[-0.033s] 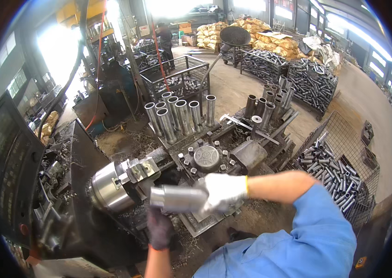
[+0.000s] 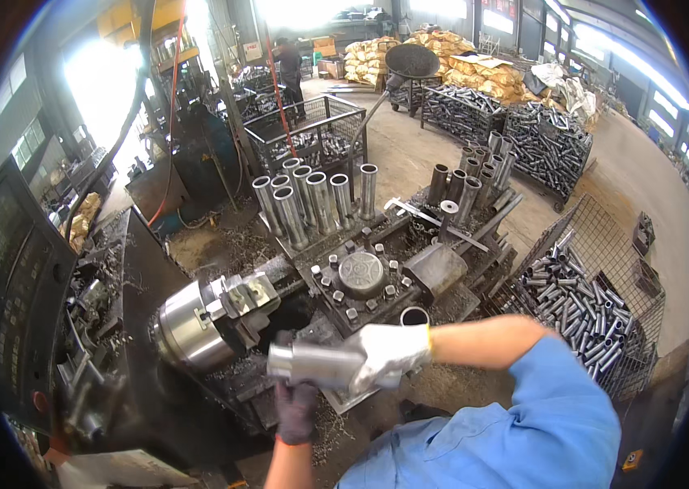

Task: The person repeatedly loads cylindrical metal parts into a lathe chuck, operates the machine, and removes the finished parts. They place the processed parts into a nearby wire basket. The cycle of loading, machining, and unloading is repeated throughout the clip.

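In my right hand (image 2: 389, 352), in a white glove, lies a short, thick metal tube (image 2: 320, 364), gripped round its right part. My left hand (image 2: 296, 409), in a dark glove, comes from below to the tube's stepped left end; dark fingertips show above it, so the fingers wrap behind the tube. Left of the tube is the lathe's shiny chuck (image 2: 198, 326) with its jaws. Just beyond my right hand stands the square tool post (image 2: 361, 275), ringed with bolts. The open end of another tube (image 2: 414, 316) shows beside my right wrist, its lower part hidden.
Several upright tubes (image 2: 320, 204) stand behind the tool post, with darker tubes (image 2: 467, 187) farther right. A caliper (image 2: 418, 213) lies near them. A mesh bin (image 2: 646, 310) of tubes stands at right. A person (image 2: 287, 69) stands in the back.
The held tube has shifted slightly down and right. My left hand has moved right, and its fingertips now show above the tube. Another tube's open end has come into sight by my right wrist.
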`<state>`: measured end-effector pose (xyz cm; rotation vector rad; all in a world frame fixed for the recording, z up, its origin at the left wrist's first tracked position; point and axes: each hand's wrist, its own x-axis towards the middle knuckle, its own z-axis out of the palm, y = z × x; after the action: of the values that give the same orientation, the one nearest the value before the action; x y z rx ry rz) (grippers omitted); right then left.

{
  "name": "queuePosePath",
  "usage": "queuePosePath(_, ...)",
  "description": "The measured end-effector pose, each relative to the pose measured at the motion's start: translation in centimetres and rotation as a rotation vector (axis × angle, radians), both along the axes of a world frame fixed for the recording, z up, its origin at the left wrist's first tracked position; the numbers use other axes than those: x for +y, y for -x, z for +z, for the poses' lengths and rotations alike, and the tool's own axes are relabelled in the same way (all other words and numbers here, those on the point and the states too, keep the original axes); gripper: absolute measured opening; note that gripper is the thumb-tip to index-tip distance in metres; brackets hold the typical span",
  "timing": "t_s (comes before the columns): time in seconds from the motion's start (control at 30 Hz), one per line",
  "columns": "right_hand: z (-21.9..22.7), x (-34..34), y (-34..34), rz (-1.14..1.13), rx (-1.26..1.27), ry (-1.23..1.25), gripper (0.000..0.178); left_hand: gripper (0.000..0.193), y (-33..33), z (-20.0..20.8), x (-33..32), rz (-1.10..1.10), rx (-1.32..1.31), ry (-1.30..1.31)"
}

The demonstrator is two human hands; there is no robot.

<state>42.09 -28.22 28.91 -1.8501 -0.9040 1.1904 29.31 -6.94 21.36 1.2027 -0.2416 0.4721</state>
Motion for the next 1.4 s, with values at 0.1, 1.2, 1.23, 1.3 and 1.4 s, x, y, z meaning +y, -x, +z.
queuePosePath(0.1,-8.1,-0.1,4.8,-0.278,0.525,-0.002,0.049,0.066,2.9,-5.1,-3.7,0.006,0.453,0.651)
queuePosePath(1.2,-10.7,-10.0,-0.7,-0.428,-0.401,-0.203,0.076,0.066,1.9,-4.5,-10.6,0.295,0.343,-0.041)
queuePosePath(1.23,-10.8,-9.2,-0.7,-0.424,-0.367,-0.170,0.077,0.064,3.3,-4.1,-9.3,0.314,0.432,-0.022)
queuePosePath(1.3,-10.5,-8.6,-0.8,-0.420,-0.340,-0.098,0.070,0.058,5.4,-4.1,-7.2,0.296,0.460,0.224)
queuePosePath(1.4,-9.3,-9.4,0.2,-0.329,-0.561,0.233,0.046,0.062,7.3,-5.6,-4.9,0.318,0.594,0.553)
